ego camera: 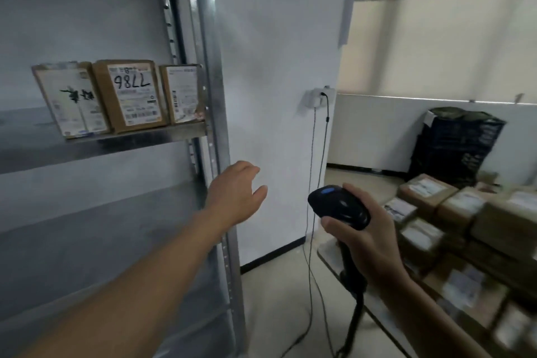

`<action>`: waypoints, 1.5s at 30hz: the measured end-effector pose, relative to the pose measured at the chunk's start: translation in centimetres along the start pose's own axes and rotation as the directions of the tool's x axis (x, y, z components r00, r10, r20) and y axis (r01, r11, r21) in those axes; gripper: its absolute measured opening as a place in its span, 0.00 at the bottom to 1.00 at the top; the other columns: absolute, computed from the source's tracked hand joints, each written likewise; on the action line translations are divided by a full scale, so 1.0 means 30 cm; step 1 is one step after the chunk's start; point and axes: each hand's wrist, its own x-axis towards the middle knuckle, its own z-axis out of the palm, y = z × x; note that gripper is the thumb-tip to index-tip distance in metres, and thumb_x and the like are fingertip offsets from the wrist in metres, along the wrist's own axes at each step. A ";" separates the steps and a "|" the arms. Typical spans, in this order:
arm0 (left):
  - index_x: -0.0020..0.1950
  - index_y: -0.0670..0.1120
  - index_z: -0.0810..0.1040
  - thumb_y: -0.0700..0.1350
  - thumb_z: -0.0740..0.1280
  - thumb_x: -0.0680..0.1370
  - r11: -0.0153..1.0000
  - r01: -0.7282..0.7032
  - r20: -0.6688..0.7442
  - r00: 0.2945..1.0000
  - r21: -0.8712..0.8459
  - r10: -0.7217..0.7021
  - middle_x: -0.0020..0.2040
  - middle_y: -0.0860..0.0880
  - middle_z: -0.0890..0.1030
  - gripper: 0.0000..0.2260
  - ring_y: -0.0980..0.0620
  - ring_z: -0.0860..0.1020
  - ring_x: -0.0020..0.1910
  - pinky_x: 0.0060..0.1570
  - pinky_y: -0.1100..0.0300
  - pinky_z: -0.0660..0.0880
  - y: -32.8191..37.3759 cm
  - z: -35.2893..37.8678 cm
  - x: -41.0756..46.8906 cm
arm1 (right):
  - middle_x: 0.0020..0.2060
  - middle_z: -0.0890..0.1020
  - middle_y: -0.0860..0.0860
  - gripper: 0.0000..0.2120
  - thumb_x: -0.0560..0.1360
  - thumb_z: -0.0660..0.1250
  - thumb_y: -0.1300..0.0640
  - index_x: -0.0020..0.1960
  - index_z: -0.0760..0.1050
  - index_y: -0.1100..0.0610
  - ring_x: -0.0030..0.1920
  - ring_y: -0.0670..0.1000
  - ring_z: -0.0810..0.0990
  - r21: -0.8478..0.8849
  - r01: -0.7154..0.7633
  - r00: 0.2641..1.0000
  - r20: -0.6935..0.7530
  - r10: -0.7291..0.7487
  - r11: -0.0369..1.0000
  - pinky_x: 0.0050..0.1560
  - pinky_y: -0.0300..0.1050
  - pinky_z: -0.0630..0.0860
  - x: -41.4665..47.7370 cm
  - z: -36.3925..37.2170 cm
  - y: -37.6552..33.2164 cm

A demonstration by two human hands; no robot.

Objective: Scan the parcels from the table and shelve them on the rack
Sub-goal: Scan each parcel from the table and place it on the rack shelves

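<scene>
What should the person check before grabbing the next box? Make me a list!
1. Scanner gripped in the right hand: ok.
2. Left hand free, fingers relaxed and holding nothing: ok.
3. Waiting parcels on the table: ok, a pile lies at the right.
4. Room on the rack shelf beside the three shelved parcels: ok, bare metal to their left.
5. Scanner cable free of snags: cannot tell, it runs down out of view.
</scene>
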 end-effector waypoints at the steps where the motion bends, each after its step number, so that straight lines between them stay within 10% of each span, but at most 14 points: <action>1: 0.76 0.46 0.70 0.56 0.62 0.82 1.000 -0.021 0.022 1.000 -0.002 0.021 0.75 0.50 0.69 0.24 0.50 0.69 0.71 0.69 0.55 0.68 0.046 0.037 0.013 | 0.50 0.82 0.43 0.32 0.61 0.76 0.42 0.64 0.73 0.43 0.50 0.39 0.82 -0.003 -0.010 1.000 -0.029 0.010 1.000 0.46 0.39 0.80 -0.010 -0.052 0.010; 7: 0.77 0.47 0.68 0.58 0.61 0.82 0.990 -0.134 0.152 0.979 -0.032 0.137 0.76 0.50 0.68 0.26 0.50 0.68 0.72 0.68 0.55 0.67 0.322 0.231 0.077 | 0.54 0.79 0.44 0.32 0.67 0.81 0.59 0.68 0.74 0.53 0.50 0.29 0.78 -0.070 -0.093 0.975 -0.206 0.077 0.993 0.42 0.25 0.75 -0.073 -0.341 0.066; 13: 0.75 0.46 0.71 0.59 0.63 0.81 0.970 -0.216 0.254 0.937 -0.114 0.238 0.73 0.48 0.72 0.26 0.48 0.72 0.69 0.64 0.54 0.70 0.543 0.410 0.136 | 0.56 0.82 0.45 0.36 0.62 0.79 0.48 0.68 0.76 0.50 0.56 0.48 0.82 -0.119 -0.174 0.916 -0.385 0.116 0.978 0.55 0.55 0.83 -0.130 -0.547 0.141; 20: 0.70 0.44 0.75 0.58 0.65 0.80 0.945 -0.234 0.350 0.886 -0.229 0.305 0.66 0.44 0.77 0.25 0.45 0.77 0.62 0.57 0.54 0.73 0.706 0.634 0.256 | 0.56 0.83 0.47 0.38 0.56 0.79 0.39 0.65 0.75 0.42 0.55 0.55 0.83 -0.131 -0.269 0.827 -0.540 0.159 0.954 0.54 0.65 0.82 -0.114 -0.700 0.237; 29: 0.58 0.46 0.80 0.61 0.67 0.78 0.940 -0.197 0.420 0.855 -0.280 0.305 0.52 0.47 0.80 0.20 0.50 0.75 0.45 0.35 0.58 0.66 0.766 0.970 0.550 | 0.58 0.82 0.44 0.36 0.64 0.83 0.51 0.70 0.76 0.49 0.58 0.47 0.82 -0.136 -0.383 0.745 -0.631 0.218 0.914 0.59 0.48 0.80 0.074 -0.743 0.415; 45: 0.69 0.49 0.72 0.72 0.72 0.64 0.974 0.026 0.663 0.736 -0.226 0.134 0.62 0.44 0.74 0.41 0.42 0.78 0.58 0.56 0.48 0.78 0.833 1.410 0.781 | 0.57 0.83 0.44 0.37 0.62 0.82 0.50 0.69 0.76 0.49 0.55 0.43 0.83 -0.065 -0.528 0.644 -0.680 0.350 0.847 0.56 0.43 0.79 0.308 -0.723 0.719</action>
